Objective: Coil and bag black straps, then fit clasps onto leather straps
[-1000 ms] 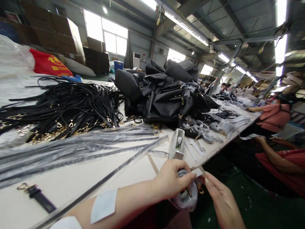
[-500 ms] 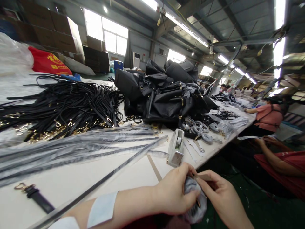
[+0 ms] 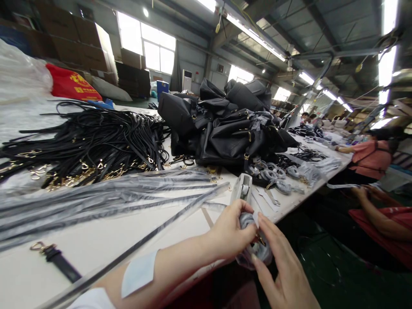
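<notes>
One plastic-wrapped coiled strap [image 3: 262, 250], roundish with no clear long axis, sits just before the tape dispenser [image 3: 241, 183], between the left hand [image 3: 230, 229], pinching it with thumb and fingers, and the right hand [image 3: 283, 259], whose parted thumb and fingertips reach its right side. The red bag's [image 3: 61, 83] yellow print [image 3: 78, 80] is unreadable.

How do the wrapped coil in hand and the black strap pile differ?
The wrapped coil is wound compactly; the black strap pile sprawls loosely. The coil is sheathed in cloudy plastic, while the pile's straps look bare. The coil is held in the left hand, whereas the pile lies on the table. Both show gold-coloured metal.
</notes>
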Action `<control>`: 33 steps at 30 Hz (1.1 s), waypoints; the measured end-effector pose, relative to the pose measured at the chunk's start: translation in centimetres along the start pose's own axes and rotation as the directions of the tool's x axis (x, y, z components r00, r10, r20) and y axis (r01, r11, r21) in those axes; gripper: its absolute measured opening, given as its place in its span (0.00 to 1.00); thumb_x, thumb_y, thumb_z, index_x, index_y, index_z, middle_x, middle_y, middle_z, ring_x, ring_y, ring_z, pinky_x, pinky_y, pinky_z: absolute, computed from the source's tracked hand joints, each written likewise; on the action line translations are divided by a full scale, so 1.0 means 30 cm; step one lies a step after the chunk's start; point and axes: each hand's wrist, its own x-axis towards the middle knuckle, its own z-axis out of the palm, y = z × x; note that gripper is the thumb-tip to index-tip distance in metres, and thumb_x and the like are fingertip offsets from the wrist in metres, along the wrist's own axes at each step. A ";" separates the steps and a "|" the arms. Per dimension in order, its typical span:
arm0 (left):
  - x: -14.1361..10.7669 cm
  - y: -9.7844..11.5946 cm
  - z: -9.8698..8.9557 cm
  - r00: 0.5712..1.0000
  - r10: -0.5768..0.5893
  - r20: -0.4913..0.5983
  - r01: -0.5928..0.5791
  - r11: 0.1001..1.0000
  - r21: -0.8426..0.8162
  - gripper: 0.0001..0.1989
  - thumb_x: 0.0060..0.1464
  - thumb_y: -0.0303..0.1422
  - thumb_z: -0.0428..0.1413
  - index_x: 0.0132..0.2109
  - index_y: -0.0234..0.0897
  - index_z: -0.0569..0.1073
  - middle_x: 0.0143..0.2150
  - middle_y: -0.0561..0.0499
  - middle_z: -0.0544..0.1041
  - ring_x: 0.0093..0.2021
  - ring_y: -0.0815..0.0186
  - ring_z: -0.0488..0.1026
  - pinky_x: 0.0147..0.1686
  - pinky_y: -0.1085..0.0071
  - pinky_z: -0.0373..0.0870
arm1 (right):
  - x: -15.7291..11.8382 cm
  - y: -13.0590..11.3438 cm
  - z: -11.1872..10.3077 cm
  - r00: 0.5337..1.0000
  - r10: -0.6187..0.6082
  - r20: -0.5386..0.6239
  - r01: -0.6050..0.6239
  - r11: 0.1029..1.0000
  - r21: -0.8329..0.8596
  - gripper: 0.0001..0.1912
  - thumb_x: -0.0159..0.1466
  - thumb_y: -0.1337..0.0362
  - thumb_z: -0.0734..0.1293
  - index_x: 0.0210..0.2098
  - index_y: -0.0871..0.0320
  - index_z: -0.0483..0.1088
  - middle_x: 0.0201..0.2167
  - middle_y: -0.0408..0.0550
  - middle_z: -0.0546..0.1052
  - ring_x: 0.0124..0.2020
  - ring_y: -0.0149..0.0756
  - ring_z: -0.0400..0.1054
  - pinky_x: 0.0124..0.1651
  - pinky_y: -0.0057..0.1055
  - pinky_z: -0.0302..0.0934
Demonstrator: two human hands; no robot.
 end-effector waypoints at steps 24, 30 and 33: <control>0.004 0.121 -0.072 0.997 0.065 -0.045 -0.073 0.973 -0.218 0.08 0.49 0.27 0.55 0.39 0.34 0.73 0.24 0.55 0.74 0.25 0.69 0.72 0.30 0.74 0.69 | 0.042 0.143 0.086 0.832 0.555 0.008 -0.473 0.702 0.532 0.21 0.63 0.51 0.68 0.48 0.59 0.76 0.46 0.57 0.81 0.47 0.48 0.76 0.50 0.39 0.70; -0.004 0.121 -0.084 0.976 0.205 -0.080 -0.211 0.974 -0.080 0.08 0.51 0.26 0.54 0.38 0.36 0.76 0.34 0.52 0.75 0.32 0.69 0.73 0.36 0.73 0.70 | 0.070 0.140 0.118 0.884 0.463 0.062 -0.442 0.786 0.432 0.19 0.63 0.52 0.68 0.48 0.56 0.77 0.49 0.54 0.80 0.53 0.49 0.73 0.56 0.40 0.67; -0.005 0.113 -0.085 0.950 0.306 -0.068 -0.305 0.952 0.017 0.10 0.50 0.23 0.53 0.37 0.37 0.78 0.39 0.49 0.75 0.40 0.64 0.73 0.43 0.70 0.71 | 0.093 0.129 0.127 0.920 0.384 0.074 -0.378 0.824 0.422 0.18 0.62 0.56 0.67 0.49 0.55 0.77 0.49 0.54 0.80 0.53 0.49 0.73 0.56 0.40 0.67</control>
